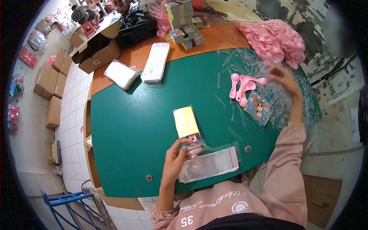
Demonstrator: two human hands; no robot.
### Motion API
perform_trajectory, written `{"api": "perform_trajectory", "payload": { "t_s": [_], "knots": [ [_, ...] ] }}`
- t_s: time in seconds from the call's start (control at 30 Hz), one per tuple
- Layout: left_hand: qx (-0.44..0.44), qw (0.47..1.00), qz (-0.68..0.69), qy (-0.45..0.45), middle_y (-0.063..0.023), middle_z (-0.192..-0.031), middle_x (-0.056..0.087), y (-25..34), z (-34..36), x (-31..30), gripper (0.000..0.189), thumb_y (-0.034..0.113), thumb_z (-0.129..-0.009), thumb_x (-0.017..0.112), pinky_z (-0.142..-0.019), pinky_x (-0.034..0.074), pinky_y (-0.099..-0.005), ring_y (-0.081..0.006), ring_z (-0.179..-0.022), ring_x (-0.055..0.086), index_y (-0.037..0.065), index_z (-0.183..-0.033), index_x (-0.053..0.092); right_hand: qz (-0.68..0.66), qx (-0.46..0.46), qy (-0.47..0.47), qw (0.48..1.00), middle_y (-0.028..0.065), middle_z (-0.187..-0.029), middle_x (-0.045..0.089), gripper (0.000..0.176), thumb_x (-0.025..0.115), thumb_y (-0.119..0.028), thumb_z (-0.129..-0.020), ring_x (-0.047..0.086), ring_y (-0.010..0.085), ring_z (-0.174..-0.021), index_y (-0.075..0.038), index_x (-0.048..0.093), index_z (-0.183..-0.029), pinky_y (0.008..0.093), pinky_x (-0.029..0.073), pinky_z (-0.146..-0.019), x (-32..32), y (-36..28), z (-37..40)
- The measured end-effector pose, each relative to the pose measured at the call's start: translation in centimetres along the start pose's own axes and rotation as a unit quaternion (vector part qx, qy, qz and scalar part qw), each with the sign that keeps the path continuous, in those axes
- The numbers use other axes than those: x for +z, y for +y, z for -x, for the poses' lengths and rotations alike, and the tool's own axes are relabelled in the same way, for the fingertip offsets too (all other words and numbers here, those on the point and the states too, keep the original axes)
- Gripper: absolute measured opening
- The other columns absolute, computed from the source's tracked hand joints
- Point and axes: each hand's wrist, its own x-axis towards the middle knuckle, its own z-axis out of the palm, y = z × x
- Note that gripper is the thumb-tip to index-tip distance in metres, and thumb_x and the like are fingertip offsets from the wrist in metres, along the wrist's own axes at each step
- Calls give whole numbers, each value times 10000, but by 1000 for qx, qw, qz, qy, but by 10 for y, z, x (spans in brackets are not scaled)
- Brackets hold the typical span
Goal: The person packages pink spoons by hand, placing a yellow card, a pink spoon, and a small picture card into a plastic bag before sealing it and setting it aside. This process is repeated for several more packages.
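Observation:
My left hand [177, 158] pinches the open end of a clear plastic bag [194, 148] above the green table. Inside the bag are a yellow card [186, 122] and a pink item whose holed handle end [193, 137] shows. Under that hand lies a stack of clear bags [211, 165] with a pinkish edge strip. My right hand [284, 79] is raised over scattered clear plastic strips [285, 101], fingers loosely bent and apart, with nothing visible in them. Close to it lie several pink spoons [245, 86] and a small pile of printed cards [258, 108].
Pink spoons in a large plastic bag [274, 40] sit at the back right. Two white packs [155, 61] and stacked card bundles [182, 23] stand at the back, near an open cardboard box [97, 50]. A blue metal frame [69, 199] is at lower left; another person [85, 15] sits far off.

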Motion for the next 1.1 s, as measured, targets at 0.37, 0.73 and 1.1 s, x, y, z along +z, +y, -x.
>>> {"api": "perform_trajectory", "payload": {
  "t_s": [0.37,0.73,1.1],
  "knots": [
    [-4,998,55,13,-155,-979,611,10,-4,14,235,86,-935,348,-744,515,-271,-161,-857,620,-49,-1039,510,59,-82,-128,987,115,-1007,467,567,748,-128,-617,513,265,-923,-51,462,-1100,340,432,-793,137,-63,69],
    [-27,999,40,-11,-178,-1016,585,3,4,-2,220,48,-922,358,-770,510,-303,-243,-935,610,-4,-1118,442,-15,-129,-203,971,97,-916,440,176,661,-70,-710,502,231,-846,-49,562,-855,321,438,-732,199,-46,68],
    [152,939,-295,97,-88,-892,555,-8,-8,5,123,-16,-782,587,-649,523,-256,-146,-782,589,-13,-901,558,-13,-123,-205,971,94,-963,439,200,686,-125,-715,512,216,-825,-48,574,-862,308,444,-743,200,-43,66]
  ]
}}
